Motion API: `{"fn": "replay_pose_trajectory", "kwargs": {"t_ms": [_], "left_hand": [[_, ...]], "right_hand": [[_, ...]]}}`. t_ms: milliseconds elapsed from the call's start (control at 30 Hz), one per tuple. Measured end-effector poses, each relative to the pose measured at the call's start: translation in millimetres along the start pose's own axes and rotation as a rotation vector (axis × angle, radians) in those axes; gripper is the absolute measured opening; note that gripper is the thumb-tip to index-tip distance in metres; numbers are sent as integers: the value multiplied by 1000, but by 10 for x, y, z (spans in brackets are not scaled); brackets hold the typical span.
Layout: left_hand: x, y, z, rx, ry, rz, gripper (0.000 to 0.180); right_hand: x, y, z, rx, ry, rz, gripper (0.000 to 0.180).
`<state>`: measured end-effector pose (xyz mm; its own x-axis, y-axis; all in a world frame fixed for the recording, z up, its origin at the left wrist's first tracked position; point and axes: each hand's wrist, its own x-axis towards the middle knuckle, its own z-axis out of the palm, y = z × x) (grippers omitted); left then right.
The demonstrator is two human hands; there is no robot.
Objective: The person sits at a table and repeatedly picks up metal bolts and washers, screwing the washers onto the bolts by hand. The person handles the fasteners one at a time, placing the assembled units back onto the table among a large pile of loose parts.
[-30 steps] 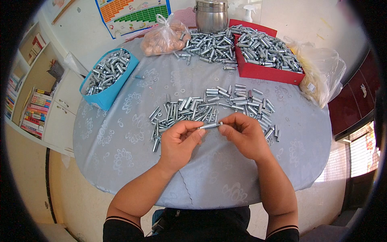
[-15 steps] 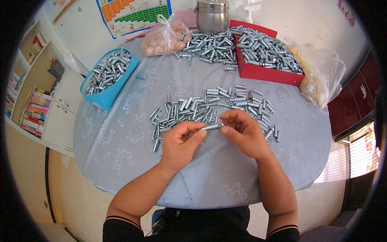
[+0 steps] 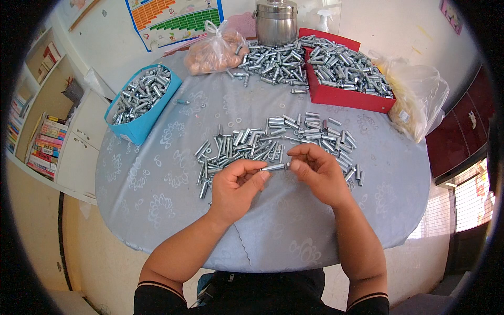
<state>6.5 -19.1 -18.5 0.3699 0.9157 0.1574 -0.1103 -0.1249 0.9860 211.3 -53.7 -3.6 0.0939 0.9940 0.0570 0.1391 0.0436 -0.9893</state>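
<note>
Left hand (image 3: 234, 185) and right hand (image 3: 316, 170) pinch one small metal tube (image 3: 273, 167) between their fingertips, above the table (image 3: 157, 184).

Behind the tube lies a loose spread of metal tubes (image 3: 273, 139). Farther back, a red tray (image 3: 336, 94) heaped with tubes, a steel pot (image 3: 276, 22) and a knotted clear bag (image 3: 216, 50). Left of the spread, a blue box (image 3: 137, 126) of tubes. A bright chart (image 3: 173, 18) hangs on the wall; bookshelves (image 3: 37, 136) stand at left.

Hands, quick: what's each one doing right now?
Left hand: closed on one end of a metal sleeve.
Right hand: closed on the sleeve's other end, above the table.
</note>
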Motion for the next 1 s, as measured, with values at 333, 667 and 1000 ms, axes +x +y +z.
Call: {"fn": "replay_pose_trajectory", "kwargs": {"t_ms": [333, 667, 1000], "left_hand": [[6, -13, -12, -28, 4, -8, 16], [1, 20, -3, -38, -5, 0, 17], [-6, -2, -5, -15, -13, 5, 17]], "right_hand": [[8, 37, -34, -27, -115, 15, 16], [-9, -1, -33, -88, -95, 111, 15], [-3, 37, -31, 29, -92, 56, 17]]}}
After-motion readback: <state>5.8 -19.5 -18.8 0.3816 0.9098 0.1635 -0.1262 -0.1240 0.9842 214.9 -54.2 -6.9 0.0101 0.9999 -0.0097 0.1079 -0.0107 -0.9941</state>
